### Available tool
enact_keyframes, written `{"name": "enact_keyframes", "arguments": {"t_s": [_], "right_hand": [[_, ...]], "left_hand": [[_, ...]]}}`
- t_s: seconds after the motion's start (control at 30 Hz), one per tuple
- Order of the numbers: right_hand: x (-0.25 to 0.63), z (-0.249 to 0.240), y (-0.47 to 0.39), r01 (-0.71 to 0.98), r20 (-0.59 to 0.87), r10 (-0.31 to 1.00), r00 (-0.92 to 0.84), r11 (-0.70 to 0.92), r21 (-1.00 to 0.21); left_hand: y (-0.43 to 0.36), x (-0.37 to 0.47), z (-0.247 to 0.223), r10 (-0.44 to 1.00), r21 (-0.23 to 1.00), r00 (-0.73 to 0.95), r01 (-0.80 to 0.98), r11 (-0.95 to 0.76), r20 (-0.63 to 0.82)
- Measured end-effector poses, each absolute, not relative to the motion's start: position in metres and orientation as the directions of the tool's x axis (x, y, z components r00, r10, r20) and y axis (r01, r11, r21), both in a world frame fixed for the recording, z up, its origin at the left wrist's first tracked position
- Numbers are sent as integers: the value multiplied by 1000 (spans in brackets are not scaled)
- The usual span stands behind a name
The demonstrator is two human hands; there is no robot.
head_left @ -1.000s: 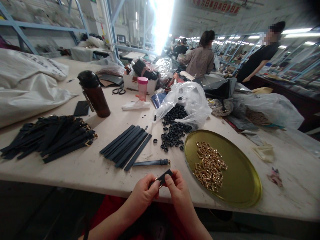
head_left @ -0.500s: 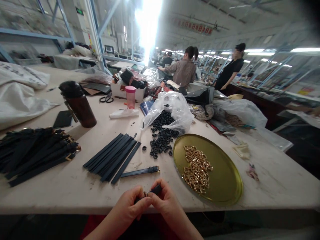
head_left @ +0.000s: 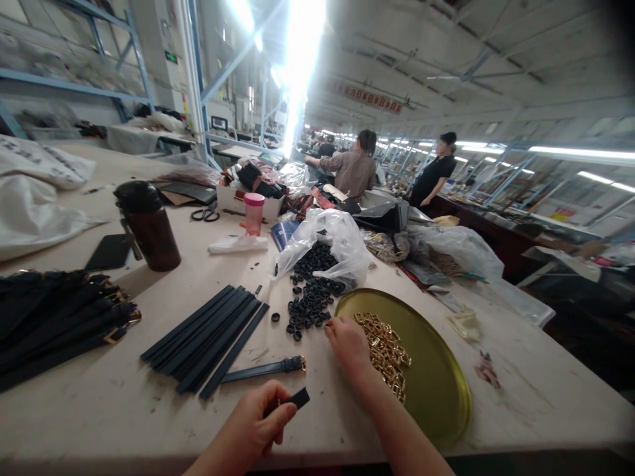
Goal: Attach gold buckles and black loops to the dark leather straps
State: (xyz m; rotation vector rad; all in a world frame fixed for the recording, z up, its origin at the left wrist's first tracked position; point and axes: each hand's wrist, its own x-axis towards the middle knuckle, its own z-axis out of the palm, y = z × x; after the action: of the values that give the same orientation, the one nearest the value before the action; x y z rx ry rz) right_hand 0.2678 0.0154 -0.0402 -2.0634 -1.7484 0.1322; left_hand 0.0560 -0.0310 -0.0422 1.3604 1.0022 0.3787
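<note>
Holding one strap (head_left: 299, 398) in left hand (head_left: 262, 418), one tray (head_left: 436, 370)

- Dark bottle (head_left: 151, 228) is standing on the table (head_left: 74, 423); black phone (head_left: 109, 252) is lying just beside it.
- Scissors (head_left: 206, 213) are lying near the white box (head_left: 270, 209).
- Pink-lidded cup (head_left: 254, 217) is standing in front of that box.
- White folded sheet (head_left: 238, 245) is lying near the cup.
- Pale sack (head_left: 37, 198) is slumping at far left.
- Yellowish scrap (head_left: 465, 322) is lying at right.
- Person in brown (head_left: 351, 173) is reaching out, back turned; person in black (head_left: 432, 177) is standing farther right.
</note>
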Motion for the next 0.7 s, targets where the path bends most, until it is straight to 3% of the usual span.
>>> {"name": "enact_keyframes", "arguments": {"t_s": [0.2, 0.27, 0.33, 0.4, 0.43, 0.5, 0.57, 0.7], "right_hand": [[265, -48, 24, 911, 177, 967, 184, -100, -399], [255, -44, 9, 858, 140, 979, 145, -54, -511], [239, -40, -9, 620, 30, 994, 104, -42, -783], [220, -38, -27, 153, -123, 992, 36, -127, -980], [211, -38, -34, -61, -179, 984, 7, -178, -982], [196, -40, -44, -320, -245, 969, -11, -236, -918], [188, -44, -48, -405, -263, 965, 18, -233, -884], [185, -47, -50, -349, -217, 971, 102, -170, -922]], "left_hand": [[-30, 49, -38, 782, 924, 499, 278, 263, -373], [-27, 47, -35, 822, 937, 456, 239, 257, -342], [-25, 48, -32, 865, 952, 402, 191, 240, -299], [-24, 50, -31, 893, 962, 364, 159, 220, -265], [-24, 51, -31, 900, 966, 356, 152, 211, -252], [-25, 52, -32, 904, 968, 355, 157, 194, -239], [-28, 51, -33, 896, 963, 364, 187, 195, -253], [-33, 45, -30, 879, 945, 372, 242, 219, -299]]}}
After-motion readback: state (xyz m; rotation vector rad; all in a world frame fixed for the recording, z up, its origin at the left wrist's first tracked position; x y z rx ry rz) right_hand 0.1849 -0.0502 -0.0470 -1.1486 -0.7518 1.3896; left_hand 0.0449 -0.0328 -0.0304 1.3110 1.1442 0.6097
